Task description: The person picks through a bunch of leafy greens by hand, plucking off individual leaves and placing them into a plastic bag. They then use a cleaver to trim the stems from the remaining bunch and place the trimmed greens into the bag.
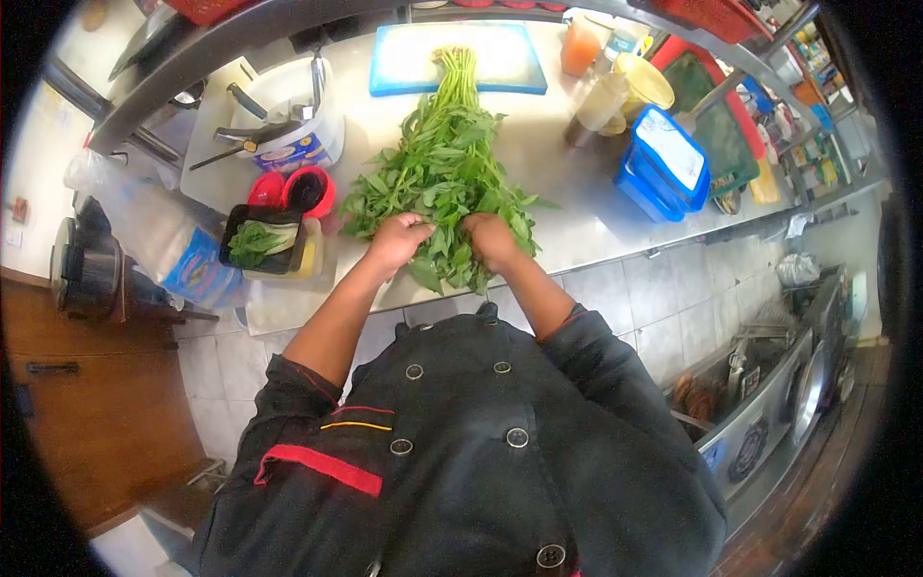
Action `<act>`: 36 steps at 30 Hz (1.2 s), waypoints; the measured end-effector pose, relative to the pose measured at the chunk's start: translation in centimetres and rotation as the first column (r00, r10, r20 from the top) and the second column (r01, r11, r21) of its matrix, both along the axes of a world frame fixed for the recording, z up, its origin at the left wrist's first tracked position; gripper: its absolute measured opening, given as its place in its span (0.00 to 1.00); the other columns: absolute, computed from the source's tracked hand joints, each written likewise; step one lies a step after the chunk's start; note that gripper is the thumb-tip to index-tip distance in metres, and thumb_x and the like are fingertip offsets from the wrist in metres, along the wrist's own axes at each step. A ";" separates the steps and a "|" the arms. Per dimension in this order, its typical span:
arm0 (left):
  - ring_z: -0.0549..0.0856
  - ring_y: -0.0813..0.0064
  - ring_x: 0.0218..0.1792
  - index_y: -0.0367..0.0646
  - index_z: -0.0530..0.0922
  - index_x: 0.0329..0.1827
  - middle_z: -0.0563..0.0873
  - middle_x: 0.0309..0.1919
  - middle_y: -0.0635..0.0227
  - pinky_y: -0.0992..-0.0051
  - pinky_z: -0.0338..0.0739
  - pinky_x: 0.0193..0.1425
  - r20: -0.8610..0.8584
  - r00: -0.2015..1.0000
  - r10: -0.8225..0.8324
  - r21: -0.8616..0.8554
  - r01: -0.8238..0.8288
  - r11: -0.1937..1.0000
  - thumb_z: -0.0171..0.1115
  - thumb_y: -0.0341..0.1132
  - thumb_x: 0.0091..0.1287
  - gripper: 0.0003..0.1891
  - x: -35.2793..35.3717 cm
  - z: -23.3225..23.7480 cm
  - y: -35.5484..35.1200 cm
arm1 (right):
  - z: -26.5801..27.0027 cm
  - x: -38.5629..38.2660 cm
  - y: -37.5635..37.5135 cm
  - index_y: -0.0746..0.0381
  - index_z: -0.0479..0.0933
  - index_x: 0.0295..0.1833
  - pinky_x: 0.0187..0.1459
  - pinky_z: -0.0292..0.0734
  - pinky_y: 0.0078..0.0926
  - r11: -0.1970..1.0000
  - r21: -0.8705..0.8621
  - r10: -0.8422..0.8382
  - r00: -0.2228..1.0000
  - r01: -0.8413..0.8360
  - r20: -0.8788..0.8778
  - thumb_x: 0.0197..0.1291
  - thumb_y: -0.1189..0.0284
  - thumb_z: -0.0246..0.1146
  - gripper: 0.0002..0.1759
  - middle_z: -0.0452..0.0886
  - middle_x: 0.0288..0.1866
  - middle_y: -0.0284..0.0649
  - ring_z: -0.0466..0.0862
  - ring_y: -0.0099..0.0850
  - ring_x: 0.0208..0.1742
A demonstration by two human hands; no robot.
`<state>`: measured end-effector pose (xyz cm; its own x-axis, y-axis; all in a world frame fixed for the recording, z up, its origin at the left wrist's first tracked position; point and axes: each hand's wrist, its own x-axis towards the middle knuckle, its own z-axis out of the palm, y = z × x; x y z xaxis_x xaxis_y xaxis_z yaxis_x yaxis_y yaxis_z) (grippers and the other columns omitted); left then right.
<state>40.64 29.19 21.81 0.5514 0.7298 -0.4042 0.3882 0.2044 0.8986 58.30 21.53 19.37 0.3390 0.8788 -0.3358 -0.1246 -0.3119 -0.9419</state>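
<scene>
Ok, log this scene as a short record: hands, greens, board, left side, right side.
Left hand: at the leaves, fingers curled; grip unclear
Right hand: at the leaves, fingertips hidden
Greens: large leafy bundle, leaves toward the person, stem ends over the board
Board: white with blue edges, far side of worktop
Left side: white tub holding utensils; black tray with leaves
Right side: blue container

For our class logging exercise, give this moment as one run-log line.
left hand: touching leafy bunch; right hand: touching leafy bunch; stems: on cutting board; blue container: at right
</scene>
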 end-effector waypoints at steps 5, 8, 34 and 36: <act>0.76 0.82 0.33 0.35 0.80 0.43 0.82 0.33 0.71 0.79 0.71 0.40 0.053 0.998 0.017 0.074 -0.021 0.997 0.61 0.37 0.63 0.13 -0.8 0.2 -1.9 | -0.2 1.3 0.0 0.57 0.66 0.21 0.12 0.48 0.26 0.976 -0.214 -0.143 0.820 0.025 -0.554 0.51 0.72 0.55 0.09 0.60 0.14 0.31 0.56 0.25 0.10; 0.75 0.83 0.31 0.37 0.81 0.43 0.82 0.30 0.73 0.79 0.71 0.39 -0.009 0.999 0.032 0.088 -0.031 0.996 0.61 0.37 0.62 0.13 -1.3 -0.9 -2.8 | -0.1 1.7 -0.9 0.56 0.66 0.21 0.14 0.50 0.25 0.981 -0.193 -0.119 0.753 -0.011 -0.647 0.50 0.73 0.54 0.07 0.61 0.16 0.31 0.58 0.25 0.12; 0.83 0.53 0.38 0.40 0.83 0.40 0.84 0.35 0.50 0.64 0.76 0.45 -0.404 0.915 -0.014 0.612 0.282 0.739 0.62 0.44 0.57 0.17 0.4 0.5 -2.8 | 1.9 5.9 -12.1 0.63 0.73 0.40 0.15 0.53 0.20 0.994 -0.056 -0.110 0.851 0.095 -0.513 0.58 0.72 0.55 0.07 0.63 0.17 0.29 0.59 0.21 0.13; 0.84 0.54 0.38 0.38 0.83 0.40 0.84 0.35 0.49 0.65 0.76 0.44 -0.389 0.921 -0.029 0.676 0.307 0.670 0.62 0.43 0.58 0.16 -0.3 0.4 -1.9 | 2.6 5.1 -11.7 0.63 0.78 0.39 0.19 0.62 0.24 0.995 -0.094 0.007 0.968 -0.031 -0.250 0.57 0.69 0.58 0.10 0.71 0.21 0.32 0.67 0.25 0.16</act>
<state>40.35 27.26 22.19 0.6340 0.7729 0.0258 0.6369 -0.5408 0.5495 63.43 9.84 22.00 0.2177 0.8437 -0.4908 -0.3444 -0.4041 -0.8474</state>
